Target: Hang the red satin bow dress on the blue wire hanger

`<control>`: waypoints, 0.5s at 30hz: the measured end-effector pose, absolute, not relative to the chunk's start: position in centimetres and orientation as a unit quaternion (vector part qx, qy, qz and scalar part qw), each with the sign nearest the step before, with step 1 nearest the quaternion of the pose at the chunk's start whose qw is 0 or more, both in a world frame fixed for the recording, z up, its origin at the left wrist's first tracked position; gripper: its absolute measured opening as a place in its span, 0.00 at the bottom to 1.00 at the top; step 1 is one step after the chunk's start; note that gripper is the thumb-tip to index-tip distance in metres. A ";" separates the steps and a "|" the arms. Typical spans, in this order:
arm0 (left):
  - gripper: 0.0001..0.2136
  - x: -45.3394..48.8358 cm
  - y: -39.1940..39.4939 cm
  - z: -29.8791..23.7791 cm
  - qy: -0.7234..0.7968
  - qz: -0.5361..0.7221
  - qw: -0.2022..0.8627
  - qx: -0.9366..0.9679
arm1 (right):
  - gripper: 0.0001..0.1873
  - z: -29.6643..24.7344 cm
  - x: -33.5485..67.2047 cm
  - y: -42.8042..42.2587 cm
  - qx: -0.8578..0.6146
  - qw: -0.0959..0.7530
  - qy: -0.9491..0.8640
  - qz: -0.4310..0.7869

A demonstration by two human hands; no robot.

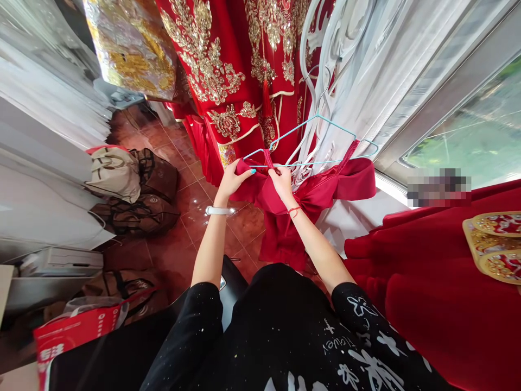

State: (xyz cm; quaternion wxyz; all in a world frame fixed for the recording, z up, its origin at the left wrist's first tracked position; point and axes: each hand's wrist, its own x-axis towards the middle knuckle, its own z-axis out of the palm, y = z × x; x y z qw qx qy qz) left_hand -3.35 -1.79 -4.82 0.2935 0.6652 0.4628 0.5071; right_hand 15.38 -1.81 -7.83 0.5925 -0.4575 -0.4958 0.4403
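A plain red dress (319, 194) with wide off-shoulder bands hangs from a light-blue wire hanger (334, 124) in front of me. Its thin braided straps loop over the hanger, one at each side. My left hand (235, 180) is closed on the dress's left band, thumb on top and fingers mostly hidden behind the cloth. Close beside it, my right hand (281, 182) pinches the dress at the base of the left strap (268, 158), just below the hanger's lower bar. The dress's skirt falls below, partly behind my right forearm.
Red gowns with gold embroidery (222, 70) hang behind the dress. A white scrollwork metal frame (321, 32) and white curtains stand beside a window. Brown bags (157, 174) lie on the red tiled floor (240, 222) at left. More red cloth (431, 282) hangs at right.
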 end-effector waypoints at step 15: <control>0.26 -3.9 1.1 -1.1 0.425 0.433 0.293 0.739 | 0.16 -7.9 16.9 -1.9 -0.406 0.601 -0.469 0.504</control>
